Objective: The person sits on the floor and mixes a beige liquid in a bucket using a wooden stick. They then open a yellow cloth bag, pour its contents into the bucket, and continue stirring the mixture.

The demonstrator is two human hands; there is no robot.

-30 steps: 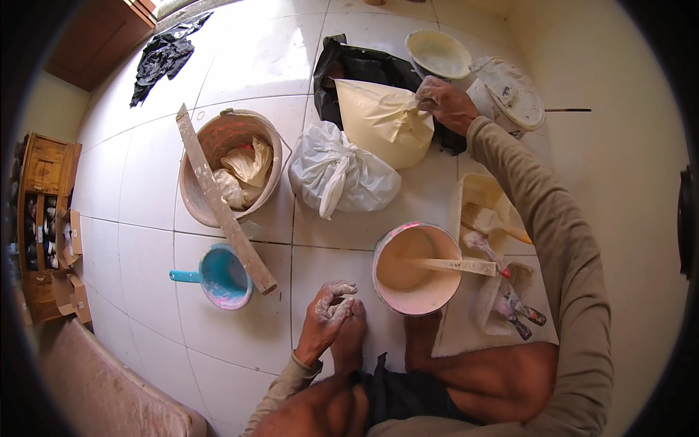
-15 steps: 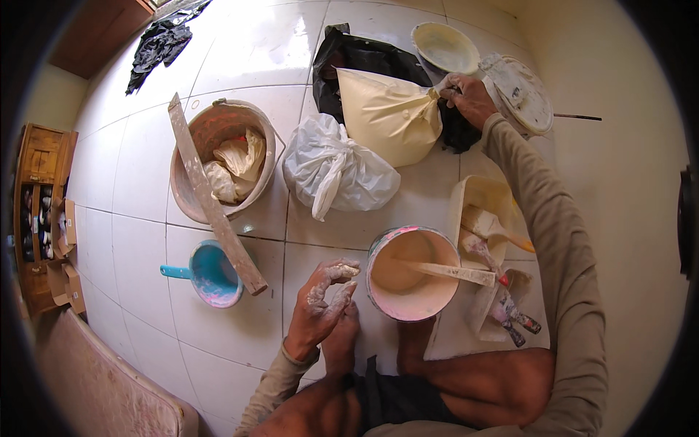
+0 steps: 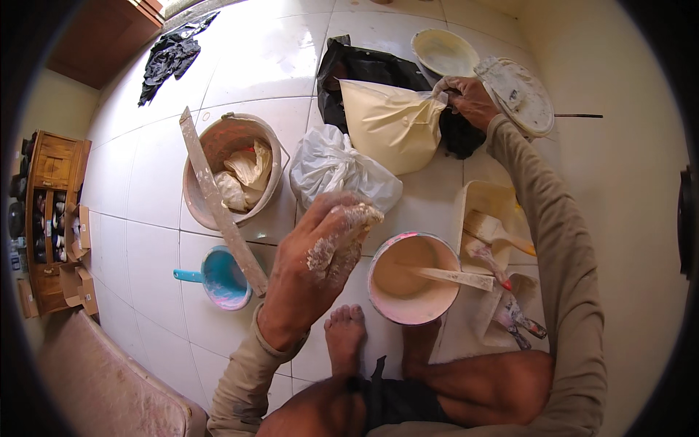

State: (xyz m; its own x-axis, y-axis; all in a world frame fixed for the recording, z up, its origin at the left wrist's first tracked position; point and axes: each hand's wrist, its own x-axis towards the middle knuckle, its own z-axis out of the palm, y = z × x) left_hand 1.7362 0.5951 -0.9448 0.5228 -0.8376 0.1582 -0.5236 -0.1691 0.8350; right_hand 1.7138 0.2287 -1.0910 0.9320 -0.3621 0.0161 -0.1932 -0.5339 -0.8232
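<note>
My right hand (image 3: 472, 102) is closed round the gathered neck of a cream plastic bag (image 3: 389, 124), which leans beside a knotted white plastic bag (image 3: 338, 171). My left hand (image 3: 320, 266), dusted with white powder, is raised in front of the knotted bag. Its fingers curl together, and whatever lies inside them, if anything, is hidden. Just right of that hand stands a paint pail (image 3: 408, 298) of pale, creamy mix. A flat stirring stick (image 3: 459, 277) rests in it, its end over the rim.
A big bucket (image 3: 193, 197) holds crumpled bags, with a long wooden slat (image 3: 218, 200) across it. Nearby is a blue dipper (image 3: 222, 280). Brushes lie in a tray (image 3: 466, 211) at right. A black bag (image 3: 386, 65), a bowl (image 3: 444, 51) and a crusted lid (image 3: 520, 95) sit farther back.
My left hand has risen from beside the pail toward the knotted bag, its fingers closing together. My right hand keeps its grip on the cream bag's neck. The view has shifted slightly.
</note>
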